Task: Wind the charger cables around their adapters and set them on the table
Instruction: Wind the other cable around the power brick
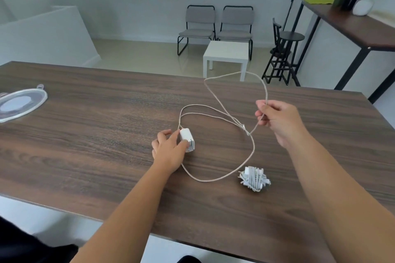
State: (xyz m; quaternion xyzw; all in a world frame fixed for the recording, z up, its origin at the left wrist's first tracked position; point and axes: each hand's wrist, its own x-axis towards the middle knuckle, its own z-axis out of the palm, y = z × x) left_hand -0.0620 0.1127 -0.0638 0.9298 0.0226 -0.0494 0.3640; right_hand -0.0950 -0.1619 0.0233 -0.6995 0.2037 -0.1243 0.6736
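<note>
A white adapter (187,139) lies on the dark wooden table (85,145), and my left hand (168,151) grips it from the left. Its long beige braided cable (245,156) runs in loose loops across the table. My right hand (277,121) pinches the cable above the table, so one loop rises past the far edge. A second white charger (254,178), its cable wound around the adapter, sits on the table below my right forearm.
A clear zip pouch (20,102) lies at the table's left edge. Beyond the table stand two grey chairs (215,28), a white side table (226,53), a black stool (286,49) and a tall side table (352,25) with a bottle and flowers.
</note>
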